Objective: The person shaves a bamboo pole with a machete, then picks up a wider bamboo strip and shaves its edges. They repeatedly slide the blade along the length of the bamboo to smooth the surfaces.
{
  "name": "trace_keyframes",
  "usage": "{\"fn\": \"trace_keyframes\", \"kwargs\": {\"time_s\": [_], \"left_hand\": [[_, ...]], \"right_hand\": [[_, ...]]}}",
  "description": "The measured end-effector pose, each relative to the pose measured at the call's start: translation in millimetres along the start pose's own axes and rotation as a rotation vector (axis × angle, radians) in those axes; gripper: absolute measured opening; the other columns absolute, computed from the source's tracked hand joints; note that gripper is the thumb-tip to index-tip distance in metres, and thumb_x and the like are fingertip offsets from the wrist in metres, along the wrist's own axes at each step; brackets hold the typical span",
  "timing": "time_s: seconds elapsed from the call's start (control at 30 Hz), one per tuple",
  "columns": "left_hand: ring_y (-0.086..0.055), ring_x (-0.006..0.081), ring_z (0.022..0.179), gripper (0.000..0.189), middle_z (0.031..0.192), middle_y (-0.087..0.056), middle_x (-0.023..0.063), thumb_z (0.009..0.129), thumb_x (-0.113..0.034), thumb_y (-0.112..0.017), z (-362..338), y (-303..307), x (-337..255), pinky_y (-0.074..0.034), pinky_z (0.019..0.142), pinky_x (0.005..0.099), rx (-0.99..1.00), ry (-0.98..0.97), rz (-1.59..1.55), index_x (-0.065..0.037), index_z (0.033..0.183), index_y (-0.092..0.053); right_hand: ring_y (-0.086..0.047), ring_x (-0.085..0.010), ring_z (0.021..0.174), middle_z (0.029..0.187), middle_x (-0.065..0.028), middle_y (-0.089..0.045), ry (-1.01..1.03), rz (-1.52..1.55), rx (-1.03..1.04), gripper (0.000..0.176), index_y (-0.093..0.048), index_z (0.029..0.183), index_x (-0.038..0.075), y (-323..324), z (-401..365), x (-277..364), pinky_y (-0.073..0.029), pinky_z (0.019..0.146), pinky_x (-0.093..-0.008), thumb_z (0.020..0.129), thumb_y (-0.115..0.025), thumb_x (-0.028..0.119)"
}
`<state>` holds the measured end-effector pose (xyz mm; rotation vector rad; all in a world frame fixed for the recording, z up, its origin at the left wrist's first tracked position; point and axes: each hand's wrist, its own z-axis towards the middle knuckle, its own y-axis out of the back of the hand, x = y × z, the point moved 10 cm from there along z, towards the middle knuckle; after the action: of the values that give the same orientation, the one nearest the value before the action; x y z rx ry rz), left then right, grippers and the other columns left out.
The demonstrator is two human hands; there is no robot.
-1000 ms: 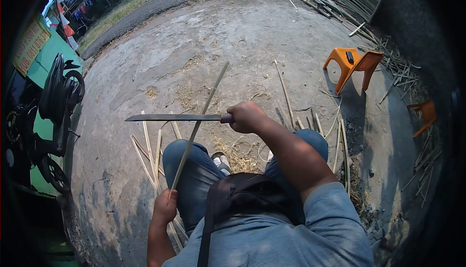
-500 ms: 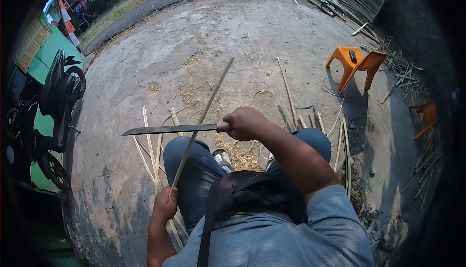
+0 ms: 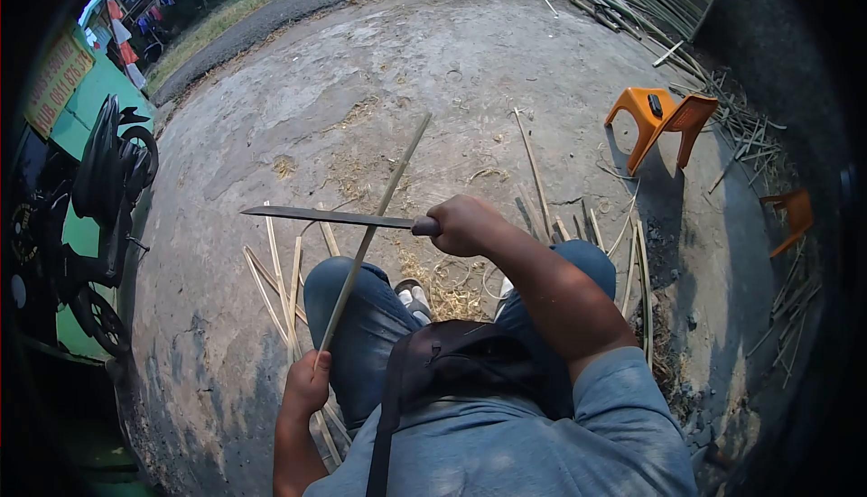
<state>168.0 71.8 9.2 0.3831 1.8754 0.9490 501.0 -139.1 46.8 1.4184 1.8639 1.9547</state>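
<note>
My left hand [image 3: 307,385] grips the near end of a long thin bamboo strip [image 3: 375,226] that slants up and away over my left knee. My right hand [image 3: 462,224] is closed around the handle of a long dark machete [image 3: 325,217]. The blade points left and lies across the strip about midway along it, touching or just above it. I sit with both knees in blue jeans, and a black bag strap crosses my chest.
Split bamboo strips [image 3: 280,280] and shavings lie on the concrete around my feet. An orange plastic chair [image 3: 657,122] lies tipped at the right, near a pile of bamboo poles [image 3: 623,0]. A motorcycle [image 3: 99,217] stands at the left by a green wall.
The machete blade dropped lower along the strip half a second ago and has now come back up, its tip tilted slightly upward. My left hand has kept its hold on the strip.
</note>
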Motion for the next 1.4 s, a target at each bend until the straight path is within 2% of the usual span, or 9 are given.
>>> {"fn": "trace_keyframes", "kwargs": {"time_s": [0.1, 0.2, 0.23, 0.33, 0.73, 0.93, 1.13, 1.23, 1.4], "left_hand": [[-0.065, 0.0415, 0.067, 0.065, 0.069, -0.060, 0.0224, 0.108, -0.060, -0.047, -1, 2, -8, -0.048, 0.063, 0.0473, -0.019, -0.017, 0.055, 0.000, 0.086, -0.057], [-0.065, 0.0445, 0.069, 0.065, 0.070, -0.060, 0.0236, 0.108, -0.060, -0.047, -1, 1, -9, -0.048, 0.063, 0.0481, -0.025, -0.004, 0.044, 0.000, 0.087, -0.058], [-0.065, 0.0443, 0.069, 0.065, 0.070, -0.060, 0.0234, 0.108, -0.060, -0.047, -3, -1, -8, -0.048, 0.064, 0.0481, -0.029, -0.006, 0.043, 0.000, 0.088, -0.058], [-0.065, 0.0428, 0.068, 0.065, 0.069, -0.060, 0.0225, 0.108, -0.061, -0.047, -3, 2, -14, -0.048, 0.063, 0.0477, -0.061, -0.024, 0.049, 0.000, 0.088, -0.058], [-0.065, 0.0419, 0.067, 0.067, 0.068, -0.059, 0.0216, 0.108, -0.062, -0.046, -1, -1, -12, -0.048, 0.062, 0.0475, -0.052, -0.015, 0.075, 0.000, 0.084, -0.056], [-0.064, 0.0430, 0.065, 0.067, 0.066, -0.059, 0.0215, 0.108, -0.062, -0.045, -3, 1, -20, -0.048, 0.062, 0.0474, -0.096, -0.044, 0.113, 0.000, 0.084, -0.056], [-0.065, 0.0449, 0.069, 0.065, 0.068, -0.060, 0.0225, 0.108, -0.061, -0.046, -3, 1, -9, -0.048, 0.063, 0.0487, -0.050, -0.004, 0.057, -0.001, 0.086, -0.058], [-0.065, 0.0448, 0.070, 0.065, 0.069, -0.060, 0.0225, 0.108, -0.061, -0.046, -3, 0, -13, -0.049, 0.063, 0.0489, -0.045, -0.004, 0.099, -0.001, 0.087, -0.058], [-0.065, 0.0472, 0.071, 0.065, 0.070, -0.060, 0.0235, 0.108, -0.061, -0.045, 0, -1, -17, -0.049, 0.064, 0.0494, -0.044, -0.035, 0.099, -0.001, 0.087, -0.058]], "right_hand": [[-0.073, -0.0376, 0.092, 0.092, -0.0146, -0.075, 0.163, -0.171, -0.035, 0.018, -0.077, 0.097, 0.017, -16, 0, 29, -0.058, 0.081, -0.0498, 0.083, -0.072, 0.026], [-0.073, -0.0376, 0.090, 0.088, -0.0146, -0.075, 0.149, -0.170, -0.039, 0.016, -0.077, 0.093, 0.016, -14, 3, 28, -0.058, 0.079, -0.0499, 0.082, -0.072, 0.026], [-0.073, -0.0358, 0.097, 0.093, -0.0148, -0.075, 0.126, -0.149, -0.037, 0.020, -0.078, 0.098, 0.015, -9, 4, 23, -0.058, 0.084, -0.0491, 0.090, -0.069, 0.031], [-0.073, -0.0382, 0.091, 0.091, -0.0146, -0.076, 0.023, -0.054, -0.096, 0.016, -0.078, 0.096, 0.016, -5, 21, -3, -0.057, 0.082, -0.0498, 0.086, -0.070, 0.027], [-0.073, -0.0385, 0.082, 0.083, -0.0135, -0.074, 0.198, -0.153, -0.224, 0.014, -0.075, 0.089, 0.015, -2, 1, 21, -0.058, 0.075, -0.0513, 0.087, -0.070, 0.028], [-0.074, -0.0366, 0.090, 0.091, -0.0143, -0.076, 0.045, -0.099, -0.192, 0.016, -0.078, 0.095, 0.015, -6, 21, -4, -0.059, 0.080, -0.0489, 0.087, -0.069, 0.025], [-0.072, -0.0393, 0.080, 0.080, -0.0152, -0.073, 0.166, -0.087, -0.324, 0.014, -0.074, 0.087, 0.013, -5, 17, 7, -0.057, 0.072, -0.0524, 0.086, -0.071, 0.028], [-0.074, -0.0373, 0.087, 0.088, -0.0149, -0.076, 0.151, -0.124, -0.234, 0.017, -0.076, 0.092, 0.014, -4, 7, 15, -0.058, 0.077, -0.0503, 0.088, -0.070, 0.029], [-0.074, -0.0347, 0.081, 0.080, -0.0112, -0.074, 0.279, -0.199, -0.224, 0.017, -0.075, 0.085, 0.015, -14, -2, 37, -0.057, 0.071, -0.0496, 0.087, -0.071, 0.031]]}}
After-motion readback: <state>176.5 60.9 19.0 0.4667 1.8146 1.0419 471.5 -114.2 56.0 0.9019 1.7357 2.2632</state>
